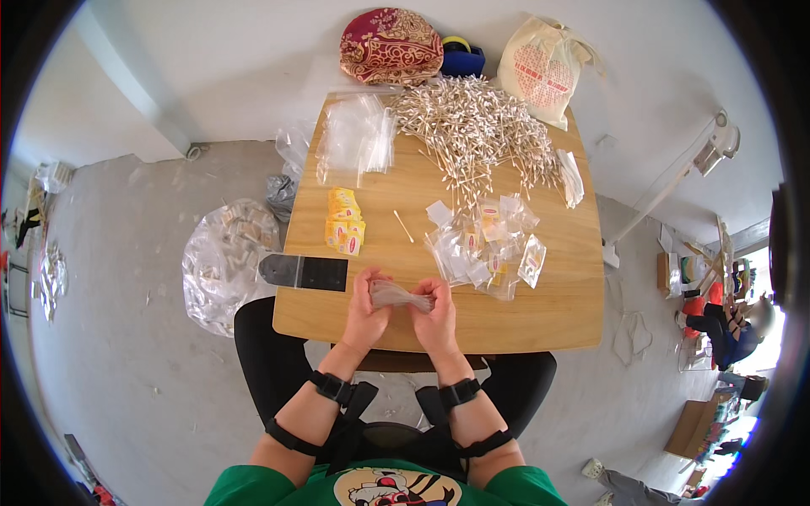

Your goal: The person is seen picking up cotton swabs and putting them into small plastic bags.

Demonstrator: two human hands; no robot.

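Near the front edge of the table, my left hand point(369, 310) and my right hand point(435, 314) grip a translucent wad that looks like small plastic bags point(398, 295), one hand at either end. Just left of my left hand lies a dark flat strip point(322, 274) with a rounded clear end. Beyond my hands, small yellow printed cards point(344, 229) sit to the left and a lone cotton swab point(403, 226) lies in the middle. To the right is a loose heap of clear sachets point(460, 257) with white and yellow pieces among them.
A large pile of cotton swabs point(477, 126) covers the back of the wooden table point(548, 312). Clear bags point(350, 139) lie back left. Behind stand a red patterned cloth item point(391, 46), a blue tape dispenser point(463, 61) and a cream drawstring bag point(544, 72). A filled plastic sack point(224, 270) rests on the floor.
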